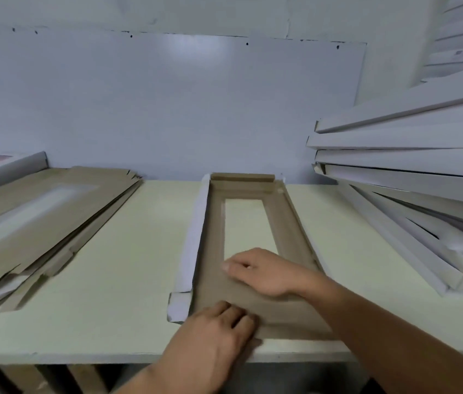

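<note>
A long brown cardboard box blank (213, 240) with a rectangular window cut in it lies lengthwise on the pale table (127, 251), its white side flaps folded up along the left and far end. My right hand (261, 273) lies on the near part of the blank, just below the window, fingers bent and pressing down. My left hand (216, 328) rests at the blank's near edge, fingers curled onto the cardboard there. Whether the left fingers grip the near flap is hidden.
A stack of flat brown blanks (42, 220) with windows lies at the left. Several finished white boxes (412, 177) are piled at the right, leaning over the table. A white wall panel (167, 103) stands behind. The table's front edge runs just below my left hand.
</note>
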Motion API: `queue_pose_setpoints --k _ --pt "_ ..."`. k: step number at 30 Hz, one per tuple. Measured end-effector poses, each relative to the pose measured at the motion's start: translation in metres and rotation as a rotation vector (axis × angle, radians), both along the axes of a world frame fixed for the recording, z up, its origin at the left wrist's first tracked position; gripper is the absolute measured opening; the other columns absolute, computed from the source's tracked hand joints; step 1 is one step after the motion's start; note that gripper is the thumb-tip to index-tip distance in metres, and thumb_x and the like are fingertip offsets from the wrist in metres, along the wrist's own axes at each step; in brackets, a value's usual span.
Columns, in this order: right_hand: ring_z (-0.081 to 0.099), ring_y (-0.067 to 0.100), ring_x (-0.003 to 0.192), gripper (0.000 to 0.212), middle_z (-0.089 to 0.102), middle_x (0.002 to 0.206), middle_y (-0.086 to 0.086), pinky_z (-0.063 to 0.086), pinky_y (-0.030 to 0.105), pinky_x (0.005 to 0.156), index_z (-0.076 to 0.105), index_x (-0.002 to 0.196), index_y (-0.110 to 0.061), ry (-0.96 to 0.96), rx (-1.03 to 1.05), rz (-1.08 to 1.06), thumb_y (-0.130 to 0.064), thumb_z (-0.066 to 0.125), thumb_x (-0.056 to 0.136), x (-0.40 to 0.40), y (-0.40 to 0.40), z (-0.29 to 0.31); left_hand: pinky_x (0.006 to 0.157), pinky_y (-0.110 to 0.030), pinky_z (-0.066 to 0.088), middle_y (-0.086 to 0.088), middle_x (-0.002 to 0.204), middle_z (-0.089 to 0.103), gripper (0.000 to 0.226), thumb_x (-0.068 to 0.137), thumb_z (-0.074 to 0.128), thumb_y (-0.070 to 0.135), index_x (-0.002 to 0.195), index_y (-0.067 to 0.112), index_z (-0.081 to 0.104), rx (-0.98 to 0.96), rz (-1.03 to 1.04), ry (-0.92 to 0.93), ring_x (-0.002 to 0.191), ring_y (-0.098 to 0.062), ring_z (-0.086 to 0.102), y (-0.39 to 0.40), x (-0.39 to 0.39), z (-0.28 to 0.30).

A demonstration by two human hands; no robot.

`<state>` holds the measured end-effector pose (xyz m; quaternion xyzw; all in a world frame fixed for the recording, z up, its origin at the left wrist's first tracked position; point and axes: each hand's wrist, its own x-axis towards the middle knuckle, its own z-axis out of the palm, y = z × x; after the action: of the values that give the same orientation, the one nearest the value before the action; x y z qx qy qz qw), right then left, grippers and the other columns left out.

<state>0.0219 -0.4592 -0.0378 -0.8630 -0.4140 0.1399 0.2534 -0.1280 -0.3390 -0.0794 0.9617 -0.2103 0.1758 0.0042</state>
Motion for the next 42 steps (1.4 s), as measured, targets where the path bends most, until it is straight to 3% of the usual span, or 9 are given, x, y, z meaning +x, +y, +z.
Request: queue_pose_setpoints --k 3,9,15,18,21,24,30,36,42 --pt "0.058 0.021 0.092 0.043 0.064 0.098 0.005 0.048 0.044 0.09 0.064 0.098 -0.01 -0.053 -0.113 0.124 -0.047 0.043 0.103 -0.011 -0.045 -0.001 0.051 -0.032 0.047 0.008 0.078 0.059 0.006 0.087 0.051 0.026 0.085 0.026 0.057 0.003 0.136 0.092 0.073 -0.016 0.057 0.004 0.004 0.016" --pt "0.057 0.01 0.078 0.037 0.064 0.087 -0.006 0.047 0.028 0.075 0.067 0.096 -0.022 0.026 -0.152 -0.058 -0.048 0.042 0.102 -0.023 -0.099 0.007 0.064 -0.036 0.042 0.002 0.086 0.057 0.011 0.091 0.035 0.018 0.09 0.021 0.046 -0.179 0.278 0.188 0.078 -0.024 0.054 0.008 0.026 0.023" --pt "0.05 0.017 0.128 0.042 0.054 0.143 -0.008 0.036 0.03 0.109 0.054 0.14 -0.03 -0.417 -0.22 -0.183 -0.02 0.045 0.1 -0.037 -0.098 -0.015 0.078 -0.034 0.04 0.002 0.106 0.052 0.019 0.092 0.04 0.017 0.109 0.021 0.047 -0.041 0.364 0.088 0.096 -0.024 0.049 -0.002 0.041 0.018" --pt "0.05 0.023 0.133 0.054 0.054 0.145 0.002 0.029 0.029 0.115 0.056 0.141 -0.019 -0.548 -0.112 -0.087 -0.004 0.055 0.089 -0.05 -0.09 -0.028 0.074 -0.033 0.047 0.001 0.092 0.06 0.023 0.081 0.041 0.013 0.088 0.019 0.062 0.018 0.223 -0.036 0.084 -0.023 0.056 -0.007 0.035 0.015" --pt "0.035 0.011 0.143 0.051 0.041 0.156 -0.003 0.002 0.005 0.111 0.045 0.149 -0.018 -0.484 -0.072 -0.031 -0.034 0.05 0.1 -0.065 -0.077 -0.035 0.09 -0.035 0.045 0.001 0.101 0.064 0.029 0.085 0.038 0.02 0.095 0.019 0.066 0.116 0.171 0.037 0.097 -0.025 0.059 -0.012 0.031 0.007" --pt "-0.002 0.002 0.151 0.075 0.002 0.168 -0.01 -0.011 0.011 0.11 0.01 0.16 -0.023 -0.319 -0.239 -0.056 -0.064 0.026 0.1 -0.073 -0.074 -0.048 0.102 -0.039 0.037 0.001 0.123 0.059 0.039 0.095 0.029 0.034 0.112 0.018 0.06 0.117 0.207 0.109 0.113 -0.025 0.054 -0.005 0.027 -0.003" --pt "-0.011 0.007 0.152 0.075 -0.009 0.168 -0.005 -0.01 0.019 0.111 0.0 0.161 -0.018 -0.309 -0.387 -0.166 -0.061 0.018 0.102 -0.07 -0.106 -0.037 0.082 -0.031 0.045 0.007 0.094 0.063 0.04 0.097 0.027 0.043 0.084 0.023 0.059 0.066 0.19 0.031 0.087 -0.021 0.061 0.038 0.012 0.0" --pt "0.034 0.013 0.135 0.049 0.042 0.144 -0.006 0.026 0.024 0.11 0.046 0.139 -0.021 -0.486 -0.308 -0.183 -0.051 0.03 0.104 -0.061 -0.095 -0.031 0.087 -0.027 0.041 0.006 0.11 0.06 0.036 0.102 0.032 0.04 0.093 0.02 0.061 0.044 0.113 0.063 0.098 -0.019 0.053 0.056 0.013 0.009" --pt "0.047 0.01 0.097 0.037 0.054 0.1 -0.008 0.04 0.026 0.087 0.065 0.102 -0.024 -0.463 -0.225 -0.121 -0.038 0.031 0.106 -0.041 -0.077 -0.025 0.071 -0.037 0.043 -0.004 0.085 0.059 0.021 0.096 0.029 0.021 0.095 0.018 0.049 0.029 0.133 0.178 0.076 -0.028 0.05 0.062 0.025 0.028"
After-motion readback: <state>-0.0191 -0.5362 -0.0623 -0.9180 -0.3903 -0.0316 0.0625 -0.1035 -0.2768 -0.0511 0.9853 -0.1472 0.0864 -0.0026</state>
